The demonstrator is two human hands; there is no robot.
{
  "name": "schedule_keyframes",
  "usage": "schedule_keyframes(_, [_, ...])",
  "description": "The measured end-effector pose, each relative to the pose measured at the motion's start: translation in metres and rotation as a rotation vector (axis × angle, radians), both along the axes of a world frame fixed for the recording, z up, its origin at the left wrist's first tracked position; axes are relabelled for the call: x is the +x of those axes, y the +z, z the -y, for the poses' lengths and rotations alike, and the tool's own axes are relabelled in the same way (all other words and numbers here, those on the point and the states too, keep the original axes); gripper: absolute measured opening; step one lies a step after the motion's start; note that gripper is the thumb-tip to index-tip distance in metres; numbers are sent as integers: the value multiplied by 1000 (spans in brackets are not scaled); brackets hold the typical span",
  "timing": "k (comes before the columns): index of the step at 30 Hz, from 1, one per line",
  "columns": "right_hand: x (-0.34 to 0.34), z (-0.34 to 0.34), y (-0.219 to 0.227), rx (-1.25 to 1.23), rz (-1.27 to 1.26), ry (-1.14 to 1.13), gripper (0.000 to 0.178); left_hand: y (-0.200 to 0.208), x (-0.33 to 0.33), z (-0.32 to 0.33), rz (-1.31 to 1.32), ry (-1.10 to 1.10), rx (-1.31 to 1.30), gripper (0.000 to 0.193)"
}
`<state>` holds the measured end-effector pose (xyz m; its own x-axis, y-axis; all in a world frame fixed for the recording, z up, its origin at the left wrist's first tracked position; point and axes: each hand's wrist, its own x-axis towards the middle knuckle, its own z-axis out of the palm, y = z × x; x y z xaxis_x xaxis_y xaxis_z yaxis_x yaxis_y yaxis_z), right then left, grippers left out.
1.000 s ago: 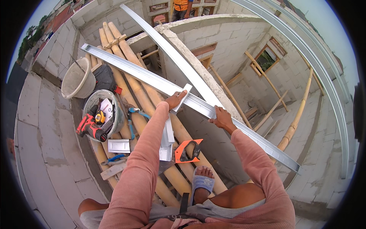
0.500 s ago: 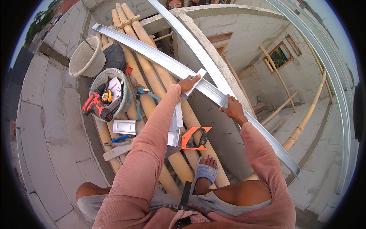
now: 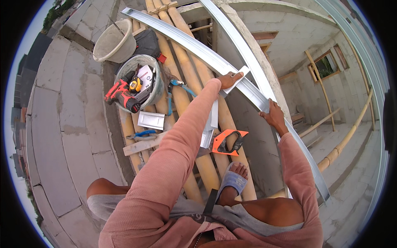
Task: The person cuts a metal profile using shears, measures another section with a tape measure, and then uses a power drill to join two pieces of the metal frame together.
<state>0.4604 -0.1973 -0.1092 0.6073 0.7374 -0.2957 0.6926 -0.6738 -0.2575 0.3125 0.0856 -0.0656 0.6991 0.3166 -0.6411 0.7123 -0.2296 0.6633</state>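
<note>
Hands were both on the long metal channel (image 3: 198, 51), which lay across the bamboo poles (image 3: 182, 99) of the scaffold and ran out over the drop on the right. The left hand (image 3: 228, 79) pressed a short metal strip (image 3: 236, 81) flat against the channel, fingers spread over it; the right hand (image 3: 273, 117) gripped the channel's edge further along, fingers curled over the rim. No fixing showed at that spot — the strip seemed only placed, with fastening judged undone. The red drill (image 3: 121, 96) sat unused in the grey bucket (image 3: 154, 94), the orange handsaw (image 3: 228, 141) lay near the sandalled foot (image 3: 232, 182). The left sleeve hid part of the poles, and the channel's underside stayed out of sight.
</note>
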Motion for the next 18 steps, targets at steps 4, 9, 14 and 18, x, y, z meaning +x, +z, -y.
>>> schedule_keyframes(4, [6,5,-3,9,28,6,97,-2,7,5,-5,-3,36,114])
schedule_keyframes(9, [-1,-4,-7,7,7,-6,94,-30,4,-9,0,24,22,117])
schedule_keyframes(14, [-1,-3,3,9,9,-21,93,-18,9,-6,-1,45,22,114])
schedule_keyframes(18, [-5,-2,2,1,20,-23,94,-14,8,-4,-29,22,42,112])
